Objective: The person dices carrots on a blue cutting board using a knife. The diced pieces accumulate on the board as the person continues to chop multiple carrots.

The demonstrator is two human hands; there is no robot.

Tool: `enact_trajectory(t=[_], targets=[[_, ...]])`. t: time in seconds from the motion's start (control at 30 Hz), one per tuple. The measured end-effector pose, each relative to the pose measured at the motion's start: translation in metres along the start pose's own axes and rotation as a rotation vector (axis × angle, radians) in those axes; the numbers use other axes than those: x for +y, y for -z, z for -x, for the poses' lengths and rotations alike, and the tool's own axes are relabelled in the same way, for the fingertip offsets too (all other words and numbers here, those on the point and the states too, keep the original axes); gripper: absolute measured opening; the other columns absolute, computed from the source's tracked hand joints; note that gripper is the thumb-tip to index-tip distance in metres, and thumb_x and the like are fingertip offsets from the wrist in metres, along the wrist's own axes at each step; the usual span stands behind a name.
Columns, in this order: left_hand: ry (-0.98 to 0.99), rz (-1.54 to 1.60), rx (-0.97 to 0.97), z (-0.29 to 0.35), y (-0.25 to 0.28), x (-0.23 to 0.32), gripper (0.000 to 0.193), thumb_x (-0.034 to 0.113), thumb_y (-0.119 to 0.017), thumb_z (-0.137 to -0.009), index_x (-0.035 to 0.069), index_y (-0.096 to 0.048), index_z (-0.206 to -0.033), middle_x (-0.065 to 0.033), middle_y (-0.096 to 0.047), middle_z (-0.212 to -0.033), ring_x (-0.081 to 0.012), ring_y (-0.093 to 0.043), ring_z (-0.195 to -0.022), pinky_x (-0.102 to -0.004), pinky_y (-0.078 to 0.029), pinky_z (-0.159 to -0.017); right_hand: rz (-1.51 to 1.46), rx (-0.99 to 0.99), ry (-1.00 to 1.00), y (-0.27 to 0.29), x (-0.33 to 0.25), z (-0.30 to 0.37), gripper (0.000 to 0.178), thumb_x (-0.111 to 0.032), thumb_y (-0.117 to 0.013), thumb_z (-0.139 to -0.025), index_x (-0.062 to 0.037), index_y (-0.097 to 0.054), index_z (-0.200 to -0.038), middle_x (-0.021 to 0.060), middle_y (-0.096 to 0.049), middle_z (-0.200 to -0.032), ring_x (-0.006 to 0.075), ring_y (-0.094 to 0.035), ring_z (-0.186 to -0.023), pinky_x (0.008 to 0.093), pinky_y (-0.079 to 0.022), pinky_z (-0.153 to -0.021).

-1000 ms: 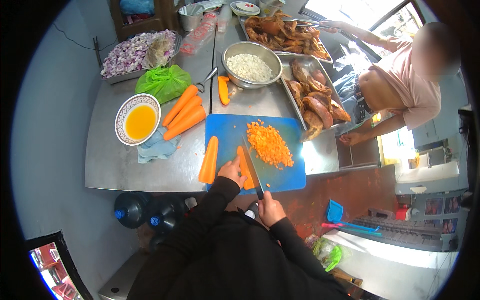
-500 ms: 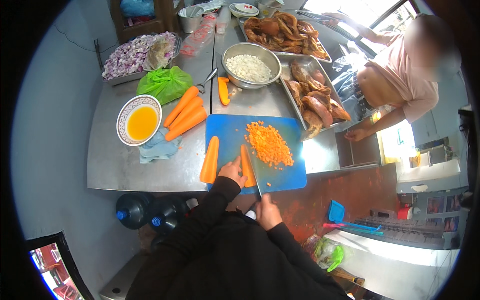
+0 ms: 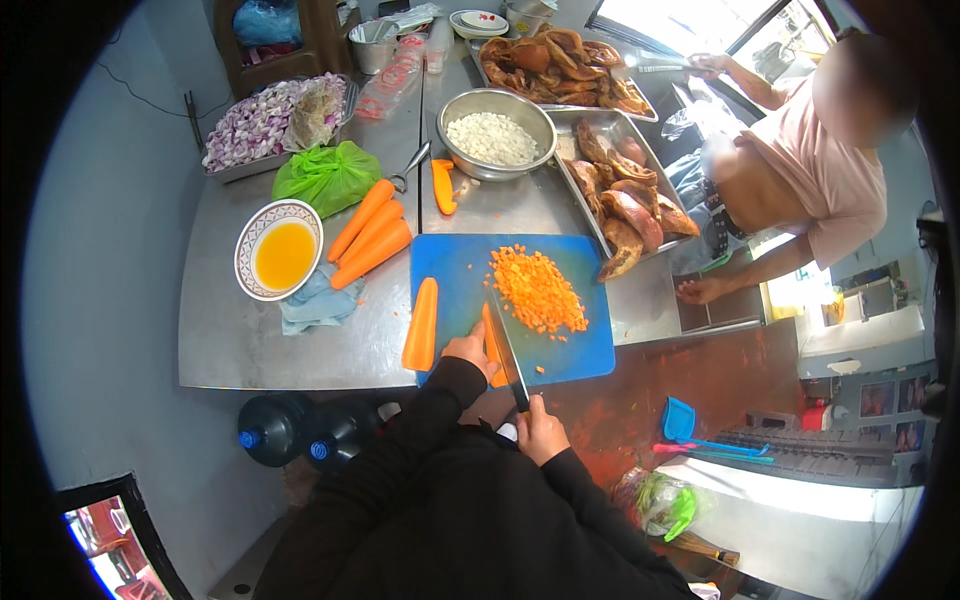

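Note:
A blue cutting board (image 3: 450, 262) lies at the table's front edge. My left hand (image 3: 470, 352) presses its fingers on a carrot piece (image 3: 490, 340), holding it against the board. In my right hand (image 3: 541, 432) is the black handle of a kitchen knife (image 3: 511, 358), its blade pointing away from me along the right side of that piece. A heap of diced carrot (image 3: 540, 292) sits to the right of the blade. Left of my left hand lies a carrot half (image 3: 420, 325), apart from it. How far the blade has cut in, I cannot tell.
Peeled carrots (image 3: 372, 240), a bowl of orange liquid (image 3: 284, 255) and a blue cloth (image 3: 322, 305) lie left. Behind are a peeler (image 3: 408, 168), a steel bowl of chopped white pieces (image 3: 493, 138) and meat trays (image 3: 628, 190). A person (image 3: 830, 190) stands at right with tongs.
The knife has tilted, so more of its blade's flat side shows. My left hand stays on the carrot piece. The other person's hand with the tongs has come nearer.

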State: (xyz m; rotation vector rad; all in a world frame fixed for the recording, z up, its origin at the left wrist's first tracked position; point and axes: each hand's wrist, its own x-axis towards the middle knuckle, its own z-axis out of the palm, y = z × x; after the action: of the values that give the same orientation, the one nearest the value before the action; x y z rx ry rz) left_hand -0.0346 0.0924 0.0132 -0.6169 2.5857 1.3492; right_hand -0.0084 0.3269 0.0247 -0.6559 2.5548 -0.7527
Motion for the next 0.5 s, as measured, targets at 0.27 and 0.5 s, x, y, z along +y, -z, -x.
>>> enact_trajectory(t=[0.27,0.5], targets=[[0.004,0.023,0.043,0.003,-0.006,-0.003,0.09,0.023,-0.08,-0.077,0.001,-0.043,-0.155,-0.0128,-0.074,-0.074,-0.0318,-0.074,-0.071,-0.0411,-0.06,-0.072,0.004,0.037,0.02,0.021,-0.029,0.003,0.022,-0.011,-0.061,-0.096,-0.0032,-0.047,-0.11,0.026,-0.069,-0.081,0.0501,-0.067,-0.073,0.0598,-0.053,-0.066],[0.02,0.094,0.024,0.004,-0.003,-0.004,0.092,0.024,-0.081,-0.077,0.001,-0.041,-0.157,-0.0118,-0.075,-0.076,-0.0298,-0.074,-0.072,-0.0406,-0.06,-0.072,-0.466,0.485,0.098,0.038,-0.057,0.006,0.026,-0.012,-0.061,-0.098,-0.004,-0.05,-0.12,0.029,-0.067,-0.078,0.0521,-0.064,-0.069,0.0595,-0.051,-0.064]])
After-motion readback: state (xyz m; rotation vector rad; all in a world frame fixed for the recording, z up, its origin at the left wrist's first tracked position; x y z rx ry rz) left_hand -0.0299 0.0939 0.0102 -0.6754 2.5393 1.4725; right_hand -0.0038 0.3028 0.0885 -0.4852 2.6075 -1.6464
